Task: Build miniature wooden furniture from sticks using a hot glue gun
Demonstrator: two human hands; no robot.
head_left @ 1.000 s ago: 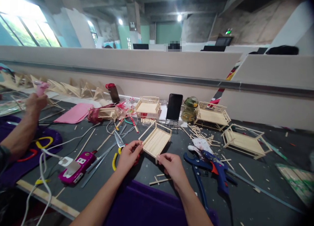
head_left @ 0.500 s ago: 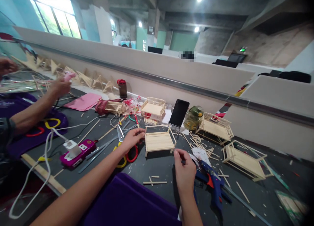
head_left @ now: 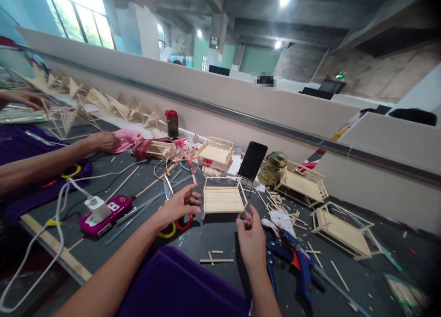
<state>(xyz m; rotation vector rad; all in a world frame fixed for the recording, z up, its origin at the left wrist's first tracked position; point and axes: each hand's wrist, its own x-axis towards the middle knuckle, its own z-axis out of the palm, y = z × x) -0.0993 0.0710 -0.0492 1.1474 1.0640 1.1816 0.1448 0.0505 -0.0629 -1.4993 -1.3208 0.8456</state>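
Miniature bed-shaped stick frame (head_left: 223, 200) stands upright on the table (head_left: 191, 250), between the two hands. Left hand (head_left: 181, 206): released, fingers spread, just beside the frame. Right hand (head_left: 253, 236): half curled at the frame's near right corner; whether it grips cannot be told. Step in hand, as judged: positioning the frame. Further handling would call for a light, two-sided hold. Glue gun (head_left: 303, 273) lies right of the right hand.

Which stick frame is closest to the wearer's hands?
The slatted frame standing between the left hand and right hand, nearer the camera than the phone. The other frames stand farther back or off to one side.
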